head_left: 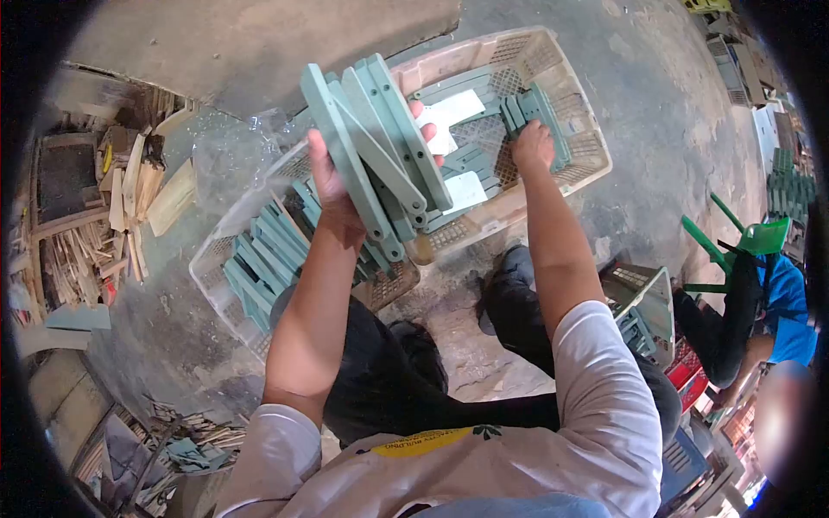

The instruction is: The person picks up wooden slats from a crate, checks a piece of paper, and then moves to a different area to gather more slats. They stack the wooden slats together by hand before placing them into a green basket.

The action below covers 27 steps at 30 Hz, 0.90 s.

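My left hand (335,194) is closed around a bundle of pale green slats (367,147) with round holes and rounded ends. Its thumb shows on the left side, and fingertips show on the right. The bundle is held up over the near edge of a beige plastic crate (594,116). My right hand (534,148) reaches into the right end of this crate, with its fingers curled onto a small stack of short green slats (528,108). Its fingertips are partly hidden. White flat pieces (453,108) and more green slats lie in the crate.
A second crate (207,250), filled with green slats, stands at the left. Scrap wood (129,190) lies at far left, near clear plastic sheeting (229,151). To the right are a smaller crate (661,311), a green chair (764,237) and a person in a blue shirt (790,302).
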{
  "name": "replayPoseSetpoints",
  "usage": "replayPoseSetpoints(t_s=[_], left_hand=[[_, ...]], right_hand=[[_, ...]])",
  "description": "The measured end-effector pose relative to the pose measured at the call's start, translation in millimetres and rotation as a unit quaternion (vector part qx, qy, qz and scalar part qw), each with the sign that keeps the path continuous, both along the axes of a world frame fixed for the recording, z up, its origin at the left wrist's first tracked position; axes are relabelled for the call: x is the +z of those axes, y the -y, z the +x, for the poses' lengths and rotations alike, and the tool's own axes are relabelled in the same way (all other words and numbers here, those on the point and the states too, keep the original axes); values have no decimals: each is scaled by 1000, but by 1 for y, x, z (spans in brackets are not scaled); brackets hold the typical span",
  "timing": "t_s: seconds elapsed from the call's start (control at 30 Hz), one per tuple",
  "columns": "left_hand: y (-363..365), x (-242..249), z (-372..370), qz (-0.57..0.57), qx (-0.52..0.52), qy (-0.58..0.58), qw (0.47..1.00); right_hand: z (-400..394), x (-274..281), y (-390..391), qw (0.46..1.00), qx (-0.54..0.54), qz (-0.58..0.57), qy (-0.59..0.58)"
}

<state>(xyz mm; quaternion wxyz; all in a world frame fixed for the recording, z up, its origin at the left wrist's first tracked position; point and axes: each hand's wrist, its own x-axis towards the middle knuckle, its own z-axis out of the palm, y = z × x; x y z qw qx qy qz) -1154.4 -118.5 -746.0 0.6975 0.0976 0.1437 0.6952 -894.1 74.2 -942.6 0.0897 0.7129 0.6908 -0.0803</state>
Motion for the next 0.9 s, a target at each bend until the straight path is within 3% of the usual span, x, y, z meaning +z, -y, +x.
replayPoseSetpoints(t_s=[0.13, 0.27, 0.53, 0.7, 0.8, 0.87, 0.9], left_hand=[[1, -1, 1, 1, -16, 55, 998], [0, -1, 2, -5, -20, 26, 999], [0, 2, 3, -31, -28, -12, 999], [1, 3, 6, -30, -25, -39, 998], [0, 5, 5, -56, -32, -53, 997], [-1, 6, 6, -53, -30, -67, 996], [-1, 7, 5, -51, -32, -84, 995]], right_hand=[[5, 5, 0, 999, 35, 14, 33], [-4, 24, 6, 999, 6, -43, 8], [2, 12, 1, 999, -8, -28, -41], [-1, 52, 2, 998, 10, -44, -51], [7, 77, -8, 995, 7, -38, -88], [13, 91, -22, 968, 15, -42, -246], [3, 112, -19, 967, 24, -46, -248]])
